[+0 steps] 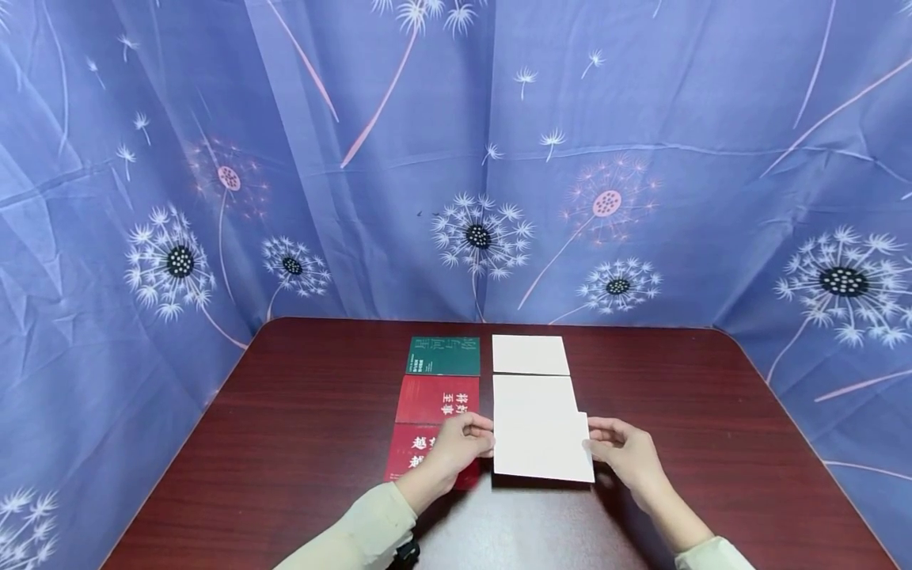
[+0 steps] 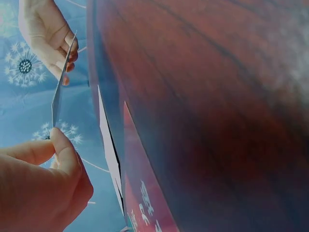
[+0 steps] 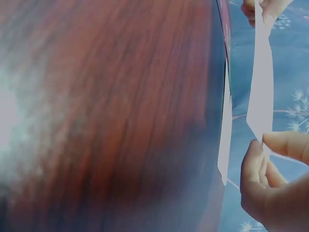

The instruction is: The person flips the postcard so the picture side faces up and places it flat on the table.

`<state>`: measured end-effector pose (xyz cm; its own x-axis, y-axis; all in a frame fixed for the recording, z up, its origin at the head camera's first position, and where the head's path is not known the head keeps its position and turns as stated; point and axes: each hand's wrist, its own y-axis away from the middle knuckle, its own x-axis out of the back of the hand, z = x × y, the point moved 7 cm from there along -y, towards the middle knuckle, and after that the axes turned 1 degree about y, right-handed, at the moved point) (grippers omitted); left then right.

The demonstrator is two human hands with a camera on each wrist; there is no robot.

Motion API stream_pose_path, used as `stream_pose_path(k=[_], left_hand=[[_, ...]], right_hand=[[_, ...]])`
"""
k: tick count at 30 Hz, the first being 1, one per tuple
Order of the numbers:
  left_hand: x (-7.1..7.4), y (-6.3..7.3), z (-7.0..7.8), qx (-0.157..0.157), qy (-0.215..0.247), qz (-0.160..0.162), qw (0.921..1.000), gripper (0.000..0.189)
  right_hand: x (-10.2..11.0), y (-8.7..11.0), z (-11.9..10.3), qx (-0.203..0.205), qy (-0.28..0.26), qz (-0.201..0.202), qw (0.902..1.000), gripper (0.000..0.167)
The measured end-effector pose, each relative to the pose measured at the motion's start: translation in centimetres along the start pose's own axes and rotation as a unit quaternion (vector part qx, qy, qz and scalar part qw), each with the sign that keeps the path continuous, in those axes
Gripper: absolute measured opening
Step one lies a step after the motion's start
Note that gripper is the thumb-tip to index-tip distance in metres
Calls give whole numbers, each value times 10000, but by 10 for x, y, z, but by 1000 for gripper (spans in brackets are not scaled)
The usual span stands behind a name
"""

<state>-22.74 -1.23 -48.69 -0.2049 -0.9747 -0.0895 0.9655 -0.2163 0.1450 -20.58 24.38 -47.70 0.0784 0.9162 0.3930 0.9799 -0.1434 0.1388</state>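
A white card (image 1: pixel 543 448) is held above the table by its two side edges. My left hand (image 1: pixel 461 445) pinches its left edge between thumb and fingers, and my right hand (image 1: pixel 630 457) pinches the right edge. Both wrist views show the card (image 3: pixel 261 82) raised off the tabletop, nearly edge-on in the left one. Beneath and behind it lies another white card (image 1: pixel 534 393), partly covered from the head view. Farther back is a smaller white card (image 1: pixel 530 355). The left forearm passes over part of a red card with white characters (image 1: pixel 408 453).
Left of the white cards, a second red card (image 1: pixel 420 398) and a green card (image 1: pixel 443 356) form a column with the nearest red one. The dark red wooden table (image 1: pixel 306 443) has rounded far corners. A blue dandelion-print curtain (image 1: pixel 399 198) hangs around its sides and back.
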Motion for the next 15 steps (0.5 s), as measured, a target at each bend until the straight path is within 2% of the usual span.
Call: stream_pose_path(k=[4, 9, 15], left_hand=[[2, -3, 5, -91, 196, 70, 9997, 25], [6, -4, 12, -169, 184, 180, 9995, 22], [8, -8, 15, -214, 121, 308, 9992, 20]], right_hand=[[3, 1, -6, 108, -114, 276, 9995, 41], [5, 2, -13, 333, -113, 574, 9977, 38], [3, 2, -19, 627, -588, 899, 9922, 31]])
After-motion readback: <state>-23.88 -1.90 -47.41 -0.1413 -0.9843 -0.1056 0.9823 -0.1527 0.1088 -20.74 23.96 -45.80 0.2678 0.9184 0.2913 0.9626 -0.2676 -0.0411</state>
